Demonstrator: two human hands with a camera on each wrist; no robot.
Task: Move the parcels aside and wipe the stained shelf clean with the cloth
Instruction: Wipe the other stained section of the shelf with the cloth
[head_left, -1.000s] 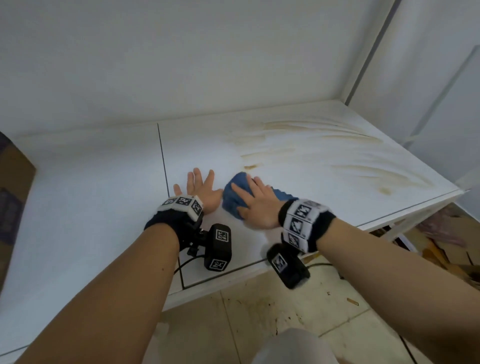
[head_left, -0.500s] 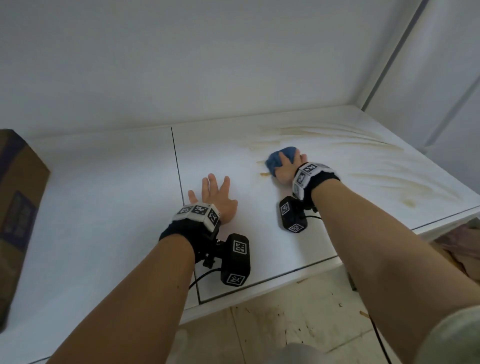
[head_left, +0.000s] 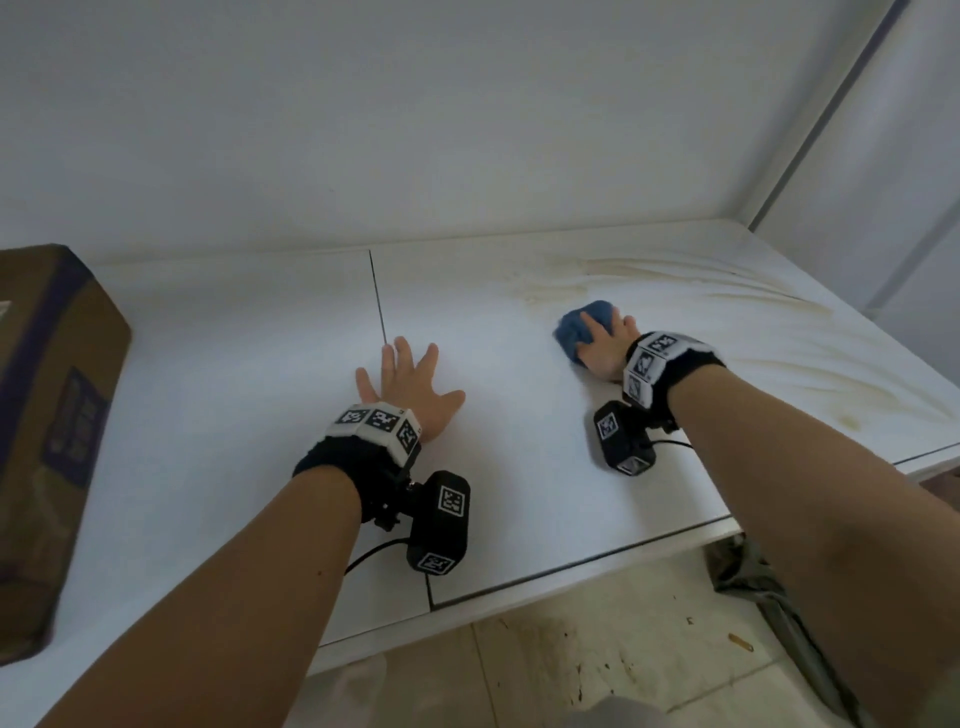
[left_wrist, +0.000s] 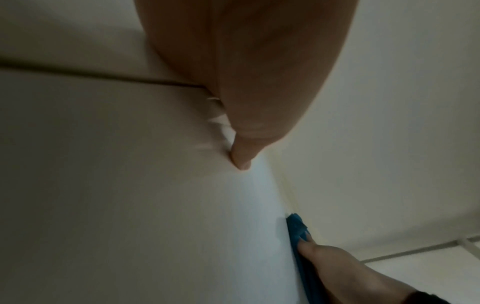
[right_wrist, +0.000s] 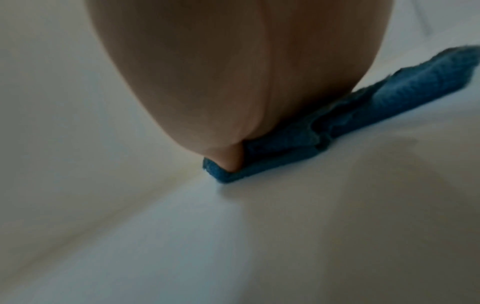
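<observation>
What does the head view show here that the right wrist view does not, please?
Only the head view shows the parcel at the shelf's left end, the left hand flat on the shelf, the yellowish stains and the floor. Only the right wrist view shows the cloth's folded layers from beside the right hand. Both share the right hand pressing the blue cloth onto the white shelf.

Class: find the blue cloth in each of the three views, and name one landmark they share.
Head: blue cloth right of centre, under the right hand.
Left wrist: bottom right, flat against the shelf.
Right wrist: centre to right edge, under the fingers.
Shared landmark: the right hand on the cloth.
</observation>
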